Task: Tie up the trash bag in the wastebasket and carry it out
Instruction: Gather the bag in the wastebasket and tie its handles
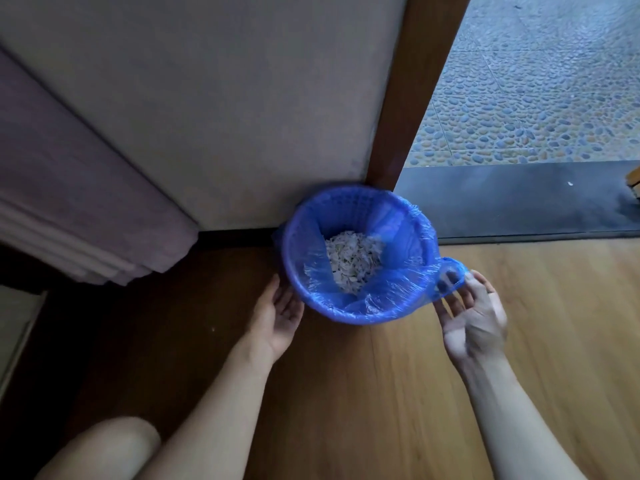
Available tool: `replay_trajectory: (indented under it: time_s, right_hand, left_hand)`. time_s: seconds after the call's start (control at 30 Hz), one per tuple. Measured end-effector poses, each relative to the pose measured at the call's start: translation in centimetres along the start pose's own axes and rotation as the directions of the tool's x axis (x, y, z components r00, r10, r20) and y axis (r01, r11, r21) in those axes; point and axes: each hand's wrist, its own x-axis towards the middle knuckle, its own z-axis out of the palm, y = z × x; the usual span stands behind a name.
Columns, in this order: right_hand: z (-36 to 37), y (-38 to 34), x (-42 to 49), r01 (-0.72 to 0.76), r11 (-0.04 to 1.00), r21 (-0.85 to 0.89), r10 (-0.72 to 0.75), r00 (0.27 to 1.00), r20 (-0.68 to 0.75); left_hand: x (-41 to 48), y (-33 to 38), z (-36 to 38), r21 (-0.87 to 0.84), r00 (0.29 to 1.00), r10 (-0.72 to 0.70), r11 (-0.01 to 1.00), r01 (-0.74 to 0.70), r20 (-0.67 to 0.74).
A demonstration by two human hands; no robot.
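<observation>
A blue mesh wastebasket stands on the wooden floor in the corner by the wall. A thin blue trash bag lines it and folds over the rim. Pale shredded trash lies at the bottom. My right hand pinches a handle loop of the bag, pulled off the rim to the right. My left hand is open, palm toward the basket's left side, fingertips at or near its rim.
A beige wall and a brown door frame stand behind the basket. An open doorway with a dark threshold and pebbled paving lies to the right. A purple curtain hangs at left. My knee shows at the bottom left.
</observation>
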Motion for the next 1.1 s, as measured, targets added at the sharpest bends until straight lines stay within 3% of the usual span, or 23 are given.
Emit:
replay_trajectory:
  time_s: [0.17, 0.23, 0.3, 0.37, 0.43, 0.53, 0.57, 0.6, 0.67, 0.73, 0.8, 0.87, 0.93, 1.1]
  right_hand:
    - [1.6, -0.7, 0.0, -0.235, 0.962, 0.14, 0.237, 0.971, 0.0]
    - [2.1, -1.2, 0.0, -0.222, 0.974, 0.045, 0.221, 0.975, 0.012]
    - [2.6, -2.1, 0.0, -0.124, 0.99, -0.061, 0.125, 0.992, 0.013]
    - [3.2, -3.3, -0.3, -0.002, 0.989, -0.145, 0.005, 1.0, 0.022]
    - [3.9, -4.2, -0.8, 0.095, 0.963, -0.254, -0.079, 0.994, 0.073]
    - [5.0, -5.2, -1.8, 0.129, 0.917, -0.377, -0.069, 0.983, 0.167]
    - [5.2, -5.6, -1.9, 0.099, 0.923, -0.373, -0.04, 0.986, 0.162]
    - [5.4, -6.1, -2.0, 0.046, 0.94, -0.338, 0.0, 0.991, 0.134]
    - [5.5, -7.0, -1.9, -0.064, 0.977, -0.206, 0.072, 0.997, 0.036]
    - [5.4, -7.6, -1.5, -0.105, 0.988, -0.114, 0.103, 0.994, -0.024]
    - [5.4, -7.7, -1.2, -0.124, 0.988, -0.089, 0.123, 0.992, -0.018]
    - [5.9, -7.3, -1.0, -0.177, 0.97, -0.165, 0.182, 0.983, 0.015]
    - [6.5, -6.7, -1.0, -0.193, 0.915, -0.355, 0.221, 0.974, 0.041]
    - [6.9, -5.6, -1.0, -0.033, 0.807, -0.589, 0.133, 0.983, 0.127]
  left_hand:
    - [0.2, 1.7, 0.4, -0.074, 0.999, -0.034, 0.997, 0.036, 0.032]
    - [-0.4, 2.6, 1.0, -0.034, 0.999, 0.035, 0.999, -0.035, 0.017]
    - [-1.1, 3.8, 1.6, 0.073, 0.98, 0.19, 0.98, -0.186, -0.052]
    - [-2.4, 4.7, 2.4, 0.314, 0.91, 0.413, 0.869, -0.383, -0.032]
    - [-4.0, 5.2, 3.1, 0.498, 0.82, 0.562, 0.682, -0.535, 0.111]
    - [-5.3, 5.3, 3.7, 0.637, 0.736, 0.592, 0.436, -0.635, 0.329]
    - [-5.6, 5.2, 4.0, 0.639, 0.727, 0.59, 0.416, -0.647, 0.352]
    - [-5.7, 5.1, 4.3, 0.615, 0.73, 0.595, 0.448, -0.648, 0.336]
    - [-6.0, 5.2, 4.9, 0.5, 0.784, 0.58, 0.622, -0.602, 0.222]
    - [-6.3, 5.5, 5.1, 0.334, 0.867, 0.483, 0.803, -0.493, 0.119]
    - [-6.4, 5.7, 4.8, 0.281, 0.922, 0.371, 0.878, -0.387, 0.109]
    - [-6.8, 5.6, 4.7, 0.345, 0.939, 0.307, 0.874, -0.342, 0.154]
    - [-6.9, 5.6, 4.9, 0.451, 0.939, 0.304, 0.823, -0.345, 0.163]
    - [-6.4, 6.1, 4.7, 0.751, 0.912, 0.365, 0.545, -0.373, 0.188]
